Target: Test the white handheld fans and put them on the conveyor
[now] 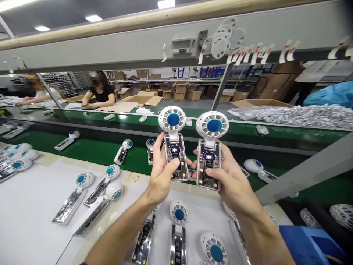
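My left hand (160,173) grips a small handheld fan (174,147) upright, thumb pressed on its clear handle near the lit button. My right hand (230,176) holds a second, matching fan (211,151) the same way beside it. Each fan has a white round head with a blue centre and a transparent body showing lit electronics. Both are raised above the white table (27,206), in front of the green conveyor belt (96,151).
Several more fans lie on the white table below and left of my hands, and a few ride on the green belt. Two people sit across the line with cardboard boxes. A blue bin (309,243) stands at the lower right, and a grey metal bar (306,169) slants at the right.
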{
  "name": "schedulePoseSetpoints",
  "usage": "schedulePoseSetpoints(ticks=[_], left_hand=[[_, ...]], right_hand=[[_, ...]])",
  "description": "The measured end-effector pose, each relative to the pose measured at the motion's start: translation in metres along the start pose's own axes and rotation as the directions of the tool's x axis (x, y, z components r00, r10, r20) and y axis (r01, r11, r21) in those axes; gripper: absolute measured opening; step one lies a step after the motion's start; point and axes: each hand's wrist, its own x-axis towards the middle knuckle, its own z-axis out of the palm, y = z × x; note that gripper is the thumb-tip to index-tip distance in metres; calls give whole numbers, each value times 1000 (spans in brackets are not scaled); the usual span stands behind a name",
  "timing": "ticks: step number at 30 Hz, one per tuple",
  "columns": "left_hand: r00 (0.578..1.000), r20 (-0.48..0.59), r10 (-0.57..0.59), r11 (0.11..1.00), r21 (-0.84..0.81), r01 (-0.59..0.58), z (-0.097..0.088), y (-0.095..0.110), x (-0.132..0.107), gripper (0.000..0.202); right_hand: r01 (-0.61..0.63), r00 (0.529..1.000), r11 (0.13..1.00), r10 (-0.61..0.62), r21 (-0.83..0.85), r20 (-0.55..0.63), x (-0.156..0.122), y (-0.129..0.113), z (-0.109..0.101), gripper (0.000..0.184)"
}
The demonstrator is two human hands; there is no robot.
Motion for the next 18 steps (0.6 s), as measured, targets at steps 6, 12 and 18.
schedulePoseSetpoints(ticks=[6,12,18], left_hand=[[1000,-18,-11,1000,-19,10,-4,0,1,90],[1000,-22,-6,1000,-20,5,-5,-1,0,80],[1000,-6,17,1000,-7,-17,-5,-1,1,77]], right_hand=[[11,1000,1000,-10,-25,16,-1,-2,0,72],[24,999,999,-25,-33,-34,0,-2,2,60],[28,1000,999,-28,-19,-4,0,2,1,62]])
